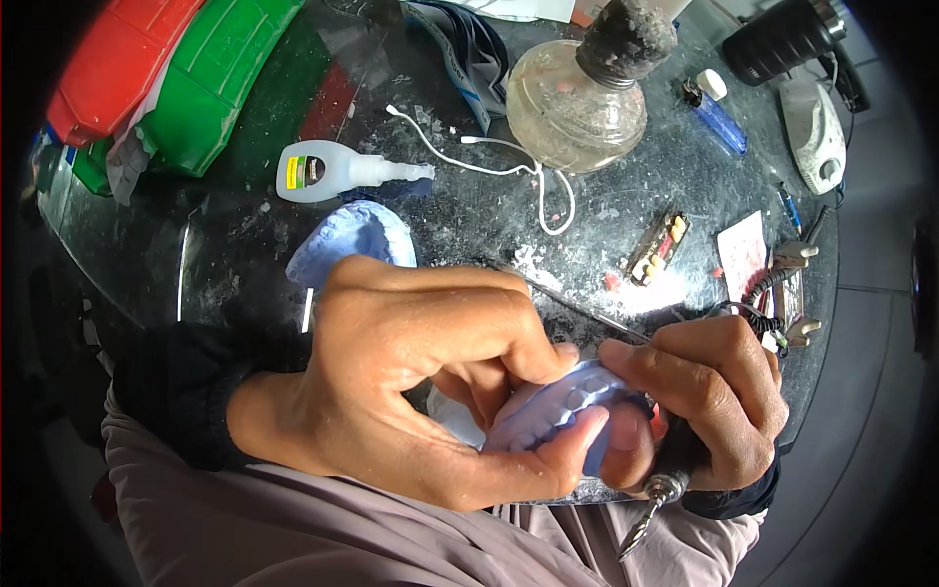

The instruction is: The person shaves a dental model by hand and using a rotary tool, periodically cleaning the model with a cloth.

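A pale blue plaster dental cast [548, 403], with its row of teeth showing, is held low in front of me. My left hand [411, 357] is closed round its left side, thumb below and fingers above. The fingertips and thumb of my right hand [709, 391] press on the cast's right end. A dark rotary handpiece [668, 483] is tucked in that same right hand, its twisted metal bur pointing down, apart from the cast. Behind my left hand, a second blue dental cast [333, 240] lies on the table. Something red shows between the right fingers, mostly hidden.
The dark, dusty table [245, 240] carries a white squeeze bottle [318, 171], a white cord [543, 196] and a glass spirit lamp [577, 108]. To the right are a strip of false teeth [660, 249], a blue lighter [719, 122] and a black tumbler [782, 44]. Red and green containers [210, 83] stand far left.
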Available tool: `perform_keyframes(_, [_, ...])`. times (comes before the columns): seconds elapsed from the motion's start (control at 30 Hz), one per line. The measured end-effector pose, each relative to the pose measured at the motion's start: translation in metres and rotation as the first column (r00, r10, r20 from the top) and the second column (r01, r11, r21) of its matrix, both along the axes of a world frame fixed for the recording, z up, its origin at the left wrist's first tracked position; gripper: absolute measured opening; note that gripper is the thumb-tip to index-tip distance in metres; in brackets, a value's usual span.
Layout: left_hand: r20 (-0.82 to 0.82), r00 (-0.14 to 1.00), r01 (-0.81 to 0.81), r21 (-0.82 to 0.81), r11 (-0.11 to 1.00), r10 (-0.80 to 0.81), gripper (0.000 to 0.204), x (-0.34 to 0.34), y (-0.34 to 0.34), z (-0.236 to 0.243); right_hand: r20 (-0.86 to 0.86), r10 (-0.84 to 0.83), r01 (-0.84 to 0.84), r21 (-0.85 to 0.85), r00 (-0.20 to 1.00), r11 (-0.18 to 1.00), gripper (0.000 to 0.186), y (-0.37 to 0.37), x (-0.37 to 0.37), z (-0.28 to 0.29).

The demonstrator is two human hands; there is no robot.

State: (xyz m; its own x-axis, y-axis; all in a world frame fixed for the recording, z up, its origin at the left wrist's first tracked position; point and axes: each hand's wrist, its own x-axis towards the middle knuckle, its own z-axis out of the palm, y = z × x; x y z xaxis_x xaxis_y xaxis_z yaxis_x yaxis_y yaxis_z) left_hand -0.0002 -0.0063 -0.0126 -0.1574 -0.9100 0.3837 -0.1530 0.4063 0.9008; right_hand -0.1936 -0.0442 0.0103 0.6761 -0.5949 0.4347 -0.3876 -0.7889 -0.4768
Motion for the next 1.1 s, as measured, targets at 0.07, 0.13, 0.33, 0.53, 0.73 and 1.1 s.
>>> perform_keyframes(0.07, [0.022,1.000,-0.015,0.010,1.000,0.014,0.027,-0.001,-0.001,0.000,0.011,0.023,-0.023,-0.008,1.000,1.000,0.020,-0.004,-0.003,0.000])
perform_keyframes(0.13, [0.031,0.998,-0.049,-0.009,0.999,0.049,0.025,0.001,0.002,-0.001,-0.011,0.057,-0.057,0.012,0.998,0.998,0.018,-0.006,-0.001,0.000])
perform_keyframes(0.33, [-0.082,0.997,-0.012,-0.114,0.993,0.003,0.021,0.005,0.002,-0.007,-0.186,-0.110,0.067,-0.223,0.976,0.973,0.017,0.012,0.009,0.014])
perform_keyframes(0.53, [-0.002,0.967,-0.247,-0.281,0.927,0.256,0.023,-0.026,-0.014,-0.028,-0.085,-0.059,0.020,-0.407,0.995,0.913,0.009,0.007,0.005,0.012])
perform_keyframes(0.73, [0.146,0.902,-0.335,-0.356,0.872,0.407,0.024,-0.013,-0.017,-0.044,-0.151,-0.079,0.008,-0.423,0.985,0.906,0.013,0.009,0.005,0.007])
perform_keyframes(1.1, [0.035,0.940,-0.247,-0.616,0.748,0.339,0.018,-0.014,-0.035,-0.035,-0.090,-0.056,0.016,-0.395,0.994,0.919,0.011,0.013,0.004,0.003])
